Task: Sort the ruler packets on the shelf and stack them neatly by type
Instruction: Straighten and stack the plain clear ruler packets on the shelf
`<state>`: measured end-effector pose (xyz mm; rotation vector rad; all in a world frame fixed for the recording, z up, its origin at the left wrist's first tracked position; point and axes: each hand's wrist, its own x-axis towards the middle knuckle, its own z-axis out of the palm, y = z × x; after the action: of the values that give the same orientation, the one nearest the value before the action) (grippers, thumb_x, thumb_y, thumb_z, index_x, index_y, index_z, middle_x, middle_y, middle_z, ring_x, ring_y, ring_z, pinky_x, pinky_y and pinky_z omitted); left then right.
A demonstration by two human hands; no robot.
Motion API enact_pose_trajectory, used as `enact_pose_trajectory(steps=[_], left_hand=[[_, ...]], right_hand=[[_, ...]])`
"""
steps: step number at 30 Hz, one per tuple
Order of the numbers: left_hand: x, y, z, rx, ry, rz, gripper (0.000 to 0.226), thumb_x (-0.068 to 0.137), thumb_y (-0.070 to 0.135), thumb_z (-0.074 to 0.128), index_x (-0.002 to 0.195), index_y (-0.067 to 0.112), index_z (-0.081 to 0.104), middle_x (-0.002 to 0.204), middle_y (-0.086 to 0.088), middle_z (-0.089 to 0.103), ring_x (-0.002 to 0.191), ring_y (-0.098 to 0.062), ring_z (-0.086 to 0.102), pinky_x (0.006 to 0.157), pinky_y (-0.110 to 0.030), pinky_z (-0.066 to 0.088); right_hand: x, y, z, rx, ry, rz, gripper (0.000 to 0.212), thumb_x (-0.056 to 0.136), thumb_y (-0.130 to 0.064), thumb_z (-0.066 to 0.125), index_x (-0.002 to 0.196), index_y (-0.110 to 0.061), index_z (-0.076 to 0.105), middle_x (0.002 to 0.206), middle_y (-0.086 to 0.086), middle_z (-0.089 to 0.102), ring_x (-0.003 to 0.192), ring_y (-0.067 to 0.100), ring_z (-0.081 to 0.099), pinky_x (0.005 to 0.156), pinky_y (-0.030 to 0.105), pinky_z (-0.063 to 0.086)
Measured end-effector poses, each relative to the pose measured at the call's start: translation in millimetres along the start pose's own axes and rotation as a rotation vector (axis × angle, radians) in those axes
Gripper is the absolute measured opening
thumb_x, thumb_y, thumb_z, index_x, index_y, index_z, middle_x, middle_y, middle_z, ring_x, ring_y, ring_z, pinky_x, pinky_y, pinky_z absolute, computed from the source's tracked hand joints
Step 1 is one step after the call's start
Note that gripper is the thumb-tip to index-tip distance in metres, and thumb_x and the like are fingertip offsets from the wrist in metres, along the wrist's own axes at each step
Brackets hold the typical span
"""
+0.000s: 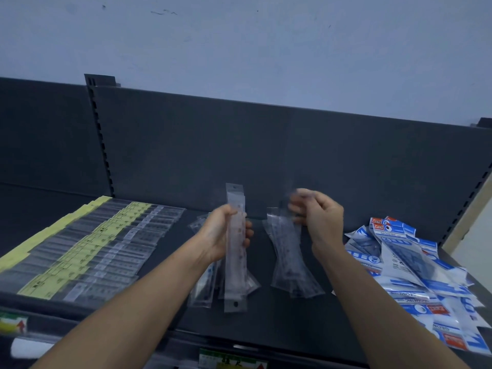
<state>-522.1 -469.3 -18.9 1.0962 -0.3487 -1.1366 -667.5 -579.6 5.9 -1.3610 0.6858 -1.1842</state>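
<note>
My left hand (222,235) grips a long clear ruler packet (235,262) upright above the dark shelf (279,315), with a few more clear packets (205,286) lying under and behind it. My right hand (318,217) is raised and blurred, fingers curled at the top of a bunch of clear ruler packets (288,265) that fans out down to the shelf. Rows of clear packets with yellow header cards (80,251) lie sorted on the left. A loose heap of blue-and-white packets (415,275) sits on the right.
The shelf's dark back panel (266,155) rises behind the packets, with a slotted upright (102,145) at the left. Price labels (231,362) run along the front edge. Bare shelf surface shows between the middle packets and the front rail.
</note>
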Motion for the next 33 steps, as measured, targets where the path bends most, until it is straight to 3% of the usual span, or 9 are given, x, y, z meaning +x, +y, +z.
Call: enact_pose_trajectory(steps=[2,5,7,11,19,23,28,30,33], left_hand=[[-1.1,1.0,1.7,-0.01,0.02,0.008,0.026,0.091,0.013,0.036,0.095,0.002,0.058,0.074,-0.011,0.056,0.064,-0.023,0.054,0.058,-0.033,0.044],[1.5,-1.5,3.4,0.085,0.063,0.09,0.025,0.099,0.008,0.042,0.106,-0.003,0.063,0.083,-0.014,0.063,0.069,-0.024,0.064,0.056,-0.033,0.055],[3.8,-4.1,4.2,0.079,0.04,0.129,0.018,0.098,0.004,0.048,0.104,-0.004,0.063,0.084,-0.017,0.067,0.069,-0.026,0.068,0.059,-0.036,0.059],[6.0,-7.6,5.3,0.094,0.052,0.18,0.008,0.092,0.003,0.059,0.093,-0.003,0.064,0.076,-0.014,0.072,0.065,-0.024,0.07,0.065,-0.036,0.06],[10.2,-6.3,7.5,0.123,0.125,0.212,0.01,0.083,0.008,0.072,0.091,0.003,0.069,0.077,-0.008,0.073,0.068,-0.016,0.071,0.063,-0.026,0.059],[10.2,-7.6,5.9,0.115,0.128,0.183,0.012,0.084,0.008,0.07,0.096,0.004,0.068,0.08,-0.011,0.072,0.066,-0.019,0.07,0.061,-0.029,0.059],[11.5,-9.1,9.7,0.093,0.152,0.177,0.004,0.083,0.004,0.07,0.085,0.006,0.068,0.074,-0.009,0.072,0.061,-0.017,0.069,0.059,-0.027,0.058],[10.6,-7.9,13.9,0.1,0.153,0.171,0.006,0.081,0.005,0.071,0.079,0.007,0.066,0.069,-0.008,0.072,0.06,-0.017,0.069,0.058,-0.027,0.058],[10.4,-5.9,20.3,0.09,0.149,0.141,0.013,0.08,0.01,0.074,0.075,0.009,0.063,0.078,-0.011,0.071,0.067,-0.022,0.068,0.06,-0.03,0.058]], right_hand=[[-1.5,3.3,-3.5,0.034,-0.039,0.073,0.027,0.092,-0.015,0.045,0.089,-0.009,0.071,0.092,0.011,0.073,0.079,0.02,0.07,0.056,0.027,0.052],[-3.8,14.1,-9.9,-0.038,-0.002,0.052,0.03,0.095,-0.028,0.053,0.085,-0.008,0.073,0.08,0.005,0.069,0.068,0.012,0.062,0.06,0.027,0.048],[-4.7,20.6,-15.1,-0.184,0.004,-0.118,0.015,0.089,-0.022,0.067,0.075,-0.019,0.073,0.068,-0.009,0.068,0.062,0.003,0.059,0.062,0.022,0.046],[-4.4,26.5,-19.1,-0.322,-0.062,-0.282,0.029,0.086,-0.003,0.067,0.086,-0.031,0.064,0.071,-0.007,0.064,0.064,0.004,0.058,0.065,0.018,0.048],[-10.8,55.0,-24.2,-0.494,-0.261,0.008,0.076,0.084,0.006,0.057,0.141,-0.039,0.034,0.108,-0.003,0.061,0.095,0.012,0.062,0.079,0.03,0.054],[-11.7,53.8,-26.4,-0.556,-0.299,0.07,0.078,0.085,0.001,0.057,0.149,-0.03,0.025,0.121,-0.003,0.058,0.102,0.014,0.059,0.088,0.031,0.051],[-11.7,52.4,-23.6,-0.841,-0.262,0.034,0.06,0.081,-0.011,0.062,0.138,-0.02,0.044,0.125,0.008,0.051,0.109,0.021,0.053,0.092,0.03,0.043],[-12.3,53.5,-22.7,-1.05,-0.259,-0.036,0.06,0.082,-0.019,0.065,0.139,-0.02,0.045,0.133,0.009,0.045,0.123,0.026,0.043,0.1,0.032,0.038],[-18.5,49.8,-15.9,-0.971,-0.27,-0.319,0.068,0.08,-0.025,0.073,0.141,-0.024,0.044,0.135,0.003,0.043,0.124,0.02,0.04,0.103,0.033,0.037]])
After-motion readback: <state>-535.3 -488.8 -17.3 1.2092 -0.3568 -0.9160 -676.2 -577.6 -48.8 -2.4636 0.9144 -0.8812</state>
